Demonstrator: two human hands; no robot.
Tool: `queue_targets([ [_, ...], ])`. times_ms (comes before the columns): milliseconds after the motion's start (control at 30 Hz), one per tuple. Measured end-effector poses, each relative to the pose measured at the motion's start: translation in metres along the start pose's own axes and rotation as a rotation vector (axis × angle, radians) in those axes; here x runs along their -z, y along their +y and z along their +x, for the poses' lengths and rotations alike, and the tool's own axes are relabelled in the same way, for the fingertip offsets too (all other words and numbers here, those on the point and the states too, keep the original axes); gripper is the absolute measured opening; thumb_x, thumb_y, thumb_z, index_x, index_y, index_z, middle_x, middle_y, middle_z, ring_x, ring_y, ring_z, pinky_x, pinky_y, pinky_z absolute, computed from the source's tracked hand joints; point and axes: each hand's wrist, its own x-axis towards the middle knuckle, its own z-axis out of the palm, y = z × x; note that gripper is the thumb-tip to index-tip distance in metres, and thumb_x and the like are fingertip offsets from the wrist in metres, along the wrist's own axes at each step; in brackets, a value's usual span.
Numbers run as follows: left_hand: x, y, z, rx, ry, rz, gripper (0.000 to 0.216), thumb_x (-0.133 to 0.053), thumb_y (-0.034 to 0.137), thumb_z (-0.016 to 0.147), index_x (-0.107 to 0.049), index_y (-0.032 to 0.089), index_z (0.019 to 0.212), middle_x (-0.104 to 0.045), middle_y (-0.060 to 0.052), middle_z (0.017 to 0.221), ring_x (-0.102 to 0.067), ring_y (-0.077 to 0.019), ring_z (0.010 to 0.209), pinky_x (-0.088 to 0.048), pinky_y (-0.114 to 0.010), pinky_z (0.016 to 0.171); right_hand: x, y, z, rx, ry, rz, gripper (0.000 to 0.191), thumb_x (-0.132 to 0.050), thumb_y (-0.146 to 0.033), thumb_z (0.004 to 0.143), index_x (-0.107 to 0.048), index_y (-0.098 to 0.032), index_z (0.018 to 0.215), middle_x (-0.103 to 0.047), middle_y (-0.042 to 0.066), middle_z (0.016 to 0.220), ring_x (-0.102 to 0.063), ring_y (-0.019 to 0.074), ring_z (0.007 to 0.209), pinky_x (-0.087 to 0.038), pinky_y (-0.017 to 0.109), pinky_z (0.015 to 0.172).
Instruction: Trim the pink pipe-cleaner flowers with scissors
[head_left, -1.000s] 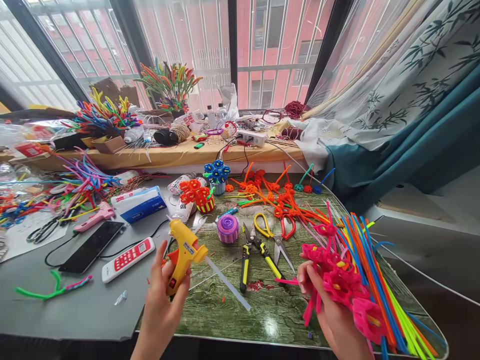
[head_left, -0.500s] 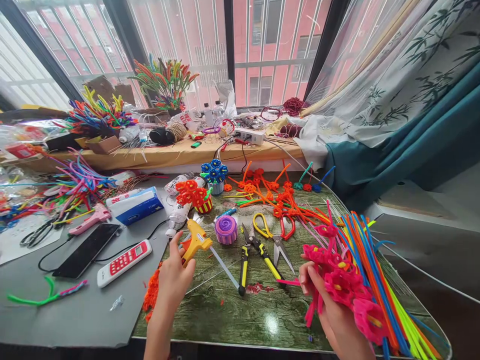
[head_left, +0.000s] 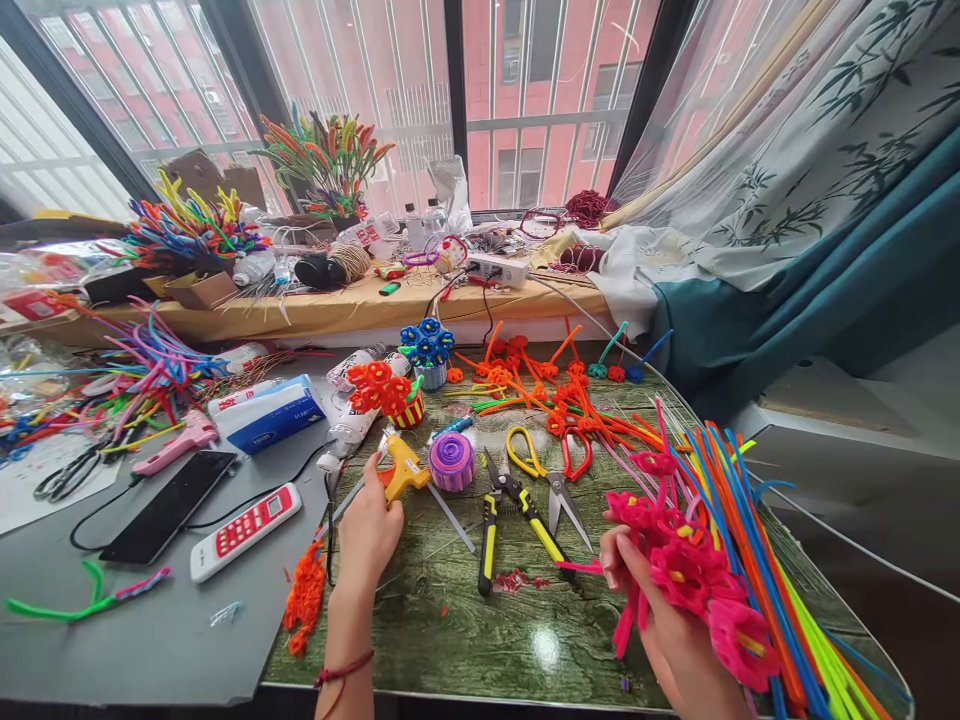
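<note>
the yellow glue gun [head_left: 403,470] serves as the landmark on the green table [head_left: 465,620]. far to its left a black phone [head_left: 169,506] and a red-and-white remote [head_left: 245,519] lie flat on a grey mat [head_left: 135,620], probably set aside out of the working space. just below-left of the gun sits an orange pipe-cleaner piece [head_left: 304,597]. the left hand [head_left: 367,530] has its fingers wrapped around the gun's grip, the gun low against the table with its clear glue stick [head_left: 450,515] trailing toward the person. just right of the gun stands a purple coiled cup [head_left: 451,461], then yellow-handled pliers [head_left: 489,525] and scissors [head_left: 551,485], close by for easy reach. far right, the right hand [head_left: 660,620] clutches a bunch of pink pipe-cleaner flowers [head_left: 690,575] by their stems, keeping the blooms upright beside loose coloured stems [head_left: 757,560].
</note>
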Motion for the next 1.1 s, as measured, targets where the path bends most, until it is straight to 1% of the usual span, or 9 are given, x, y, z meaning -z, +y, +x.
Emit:
queue_targets([
  [133, -0.006, 0.003, 0.004, -0.01, -0.017, 0.003, 0.039, -0.066, 0.036, 0.099, -0.06, 0.019, 0.133, -0.07, -0.008, 0.123, -0.072, -0.0218, 0.102, -0.061, -0.045, 0.09, 0.0, 0.001, 0.001, -0.004, 0.008, 0.001, 0.023, -0.081, -0.049, 0.088, -0.077, -0.03, 0.098, -0.056, -0.001, 0.076, -0.047, 0.0179, 0.068, -0.043, 0.03, 0.062],
  [167, -0.008, 0.003, 0.005, -0.012, -0.02, 0.001, 0.038, -0.066, 0.036, 0.099, -0.06, 0.019, 0.133, -0.07, -0.008, 0.123, -0.072, -0.0217, 0.102, -0.061, -0.045, 0.09, 0.001, 0.003, 0.001, -0.009, 0.003, -0.001, 0.022, -0.081, -0.049, 0.088, -0.077, -0.029, 0.098, -0.056, -0.001, 0.076, -0.047, 0.018, 0.069, -0.043, 0.03, 0.062],
  [300, -0.013, 0.006, 0.008, -0.016, -0.023, -0.013, 0.038, -0.066, 0.036, 0.099, -0.06, 0.019, 0.132, -0.07, -0.008, 0.124, -0.072, -0.0219, 0.103, -0.061, -0.045, 0.091, 0.007, 0.007, 0.004, -0.031, -0.033, -0.016, 0.024, -0.082, -0.05, 0.085, -0.073, -0.028, 0.083, -0.056, -0.001, 0.076, -0.045, 0.0186, 0.07, -0.044, 0.03, 0.063],
  [367, -0.016, 0.008, 0.009, -0.009, -0.025, -0.019, 0.039, -0.066, 0.036, 0.099, -0.059, 0.019, 0.134, -0.07, -0.008, 0.125, -0.072, -0.0221, 0.103, -0.061, -0.045, 0.091, 0.009, 0.008, 0.005, -0.034, -0.041, -0.022, 0.026, -0.08, -0.049, 0.088, -0.07, -0.027, 0.078, -0.055, -0.001, 0.076, -0.045, 0.0183, 0.07, -0.044, 0.029, 0.064],
  [500, -0.021, 0.016, 0.012, 0.036, -0.039, -0.013, 0.041, -0.066, 0.035, 0.099, -0.058, 0.019, 0.135, -0.069, -0.009, 0.127, -0.072, -0.0222, 0.103, -0.061, -0.045, 0.091, 0.008, 0.009, 0.004, -0.024, -0.043, -0.025, 0.031, -0.075, -0.048, 0.092, -0.066, -0.025, 0.073, -0.054, -0.001, 0.074, -0.045, 0.0178, 0.067, -0.043, 0.029, 0.064],
  [600, -0.027, 0.023, 0.015, 0.056, -0.045, -0.001, 0.041, -0.066, 0.035, 0.099, -0.058, 0.019, 0.135, -0.069, -0.009, 0.127, -0.072, -0.0225, 0.104, -0.061, -0.046, 0.092, 0.005, 0.009, 0.003, -0.007, -0.021, -0.026, 0.03, -0.073, -0.047, 0.094, -0.067, -0.026, 0.074, -0.054, 0.0, 0.075, -0.045, 0.0182, 0.068, -0.042, 0.031, 0.064],
  [767, -0.032, 0.033, 0.019, 0.071, -0.034, 0.022, 0.041, -0.066, 0.036, 0.099, -0.059, 0.019, 0.135, -0.068, -0.009, 0.128, -0.071, -0.0229, 0.106, -0.06, -0.046, 0.092, 0.006, 0.012, 0.003, -0.005, 0.0, -0.03, 0.039, -0.073, -0.05, 0.094, -0.063, -0.025, 0.064, -0.055, 0.0, 0.078, -0.045, 0.0178, 0.068, -0.043, 0.031, 0.065],
  [933, -0.031, 0.038, 0.022, 0.075, -0.016, 0.035, 0.041, -0.066, 0.035, 0.099, -0.059, 0.019, 0.135, -0.068, -0.009, 0.128, -0.071, -0.0226, 0.105, -0.061, -0.046, 0.091, 0.005, 0.012, 0.003, -0.02, 0.002, -0.042, 0.019, -0.074, -0.049, 0.093, -0.073, -0.03, 0.091, -0.054, -0.001, 0.077, -0.044, 0.0191, 0.069, -0.042, 0.031, 0.064],
  [1100, -0.029, 0.036, 0.016, 0.083, 0.009, 0.06, 0.04, -0.066, 0.036, 0.099, -0.059, 0.019, 0.134, -0.069, -0.009, 0.127, -0.071, -0.0224, 0.105, -0.061, -0.045, 0.091, 0.009, 0.013, 0.006, -0.028, 0.011, -0.052, 0.022, -0.076, -0.052, 0.09, -0.07, -0.03, 0.09, -0.054, -0.002, 0.076, -0.044, 0.0185, 0.069, -0.043, 0.029, 0.064],
])
